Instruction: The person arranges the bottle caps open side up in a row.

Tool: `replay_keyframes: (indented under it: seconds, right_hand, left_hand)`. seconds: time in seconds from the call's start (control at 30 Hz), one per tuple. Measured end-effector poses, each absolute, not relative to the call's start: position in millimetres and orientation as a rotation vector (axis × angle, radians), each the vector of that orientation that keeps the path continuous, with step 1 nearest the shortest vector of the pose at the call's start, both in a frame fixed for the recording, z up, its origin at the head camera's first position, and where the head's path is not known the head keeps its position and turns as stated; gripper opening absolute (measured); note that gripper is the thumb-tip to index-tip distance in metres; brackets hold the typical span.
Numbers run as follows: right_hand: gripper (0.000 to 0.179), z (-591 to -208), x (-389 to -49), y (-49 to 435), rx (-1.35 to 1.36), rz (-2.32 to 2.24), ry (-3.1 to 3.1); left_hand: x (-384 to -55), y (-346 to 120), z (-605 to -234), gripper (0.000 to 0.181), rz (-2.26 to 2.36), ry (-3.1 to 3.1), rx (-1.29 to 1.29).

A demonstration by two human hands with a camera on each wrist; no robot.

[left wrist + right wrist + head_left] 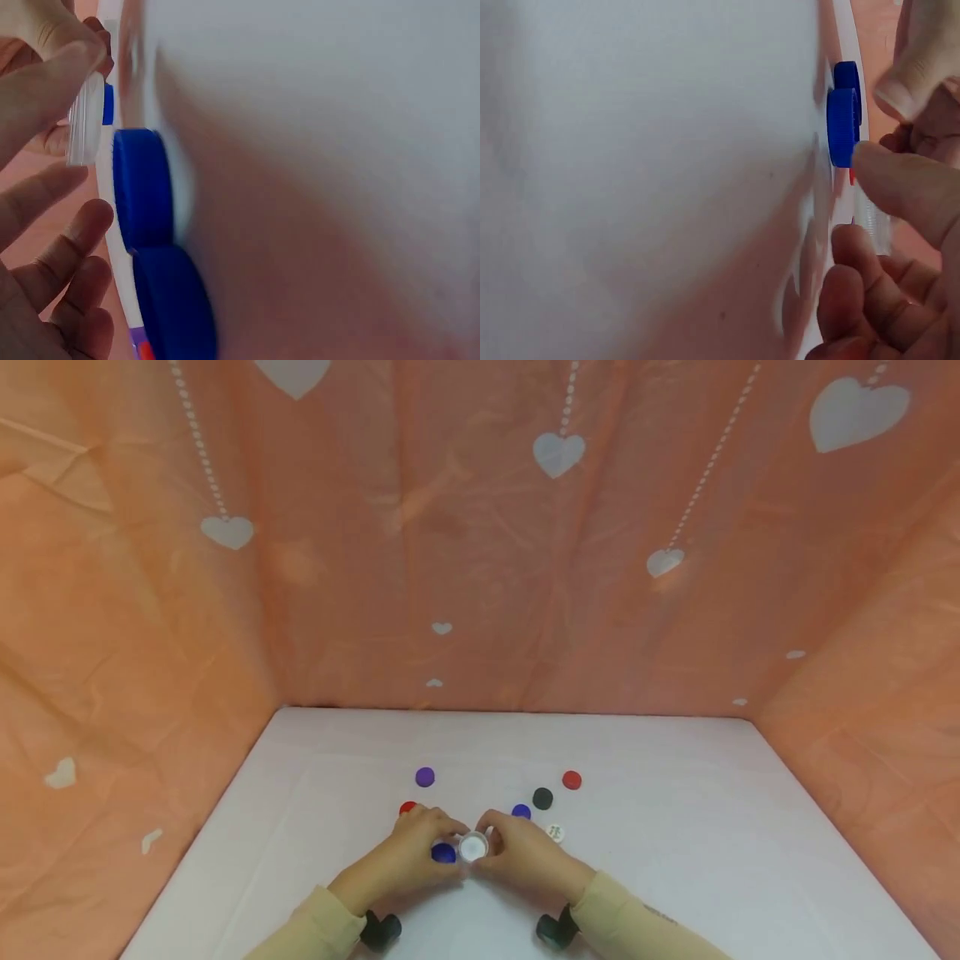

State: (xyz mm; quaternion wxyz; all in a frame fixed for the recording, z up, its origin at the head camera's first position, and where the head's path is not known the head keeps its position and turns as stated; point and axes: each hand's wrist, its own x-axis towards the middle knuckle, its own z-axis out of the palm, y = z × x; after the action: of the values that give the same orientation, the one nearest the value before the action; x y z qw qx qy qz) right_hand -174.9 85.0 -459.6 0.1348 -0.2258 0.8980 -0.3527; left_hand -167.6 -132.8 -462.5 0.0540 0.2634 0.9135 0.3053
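Note:
A clear round plastic cap (473, 847), whitish in the middle, is held between both hands above the white table (675, 827). My left hand (412, 853) pinches it from the left, thumb on the near side and a finger on the far side. From the right, my right hand (528, 857) grips its other edge. The clear cap (88, 124) stands on edge in the left wrist view, and fingers partly hide it in the right wrist view. Blue caps (443, 853) lie beneath my left hand; two blue caps (146, 191) appear close up in the left wrist view.
Around the hands lie a purple cap (425, 777), a partly hidden red cap (408, 807), a small blue cap (521, 812), a black cap (542, 798), another red cap (572, 780) and a white marked cap (555, 833). An orange cloth (480, 543) with hearts encloses the table.

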Motion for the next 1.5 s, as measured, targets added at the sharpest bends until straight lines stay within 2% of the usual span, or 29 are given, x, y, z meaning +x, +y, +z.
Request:
replay_keyframes:
  seconds: [0.23, 0.47, 1.17, 1.37, 1.5]
  right_hand:
    - [0.031, -461, -175, 81, -0.638, -0.996, 2.562]
    - [0.034, -463, -172, 77, -0.594, -1.003, 2.510]
    - [0.037, -467, -168, 74, -0.674, -0.975, 2.526]
    - [0.045, -460, -170, 94, -0.614, -1.010, 2.511]
    - [0.044, -454, -177, 124, -0.674, -1.077, 2.571]
  left_hand:
    - [-163, -144, -466, 0.049, 0.914, 2.746, 0.768]
    - [-162, -149, -468, 0.042, 0.943, 2.673, 0.726]
    - [-159, -152, -470, 0.038, 0.987, 2.643, 0.710]
    - [-160, -145, -465, 0.047, 0.990, 2.675, 0.718]
    - [-159, -119, -456, 0.047, 1.091, 2.656, 0.693]
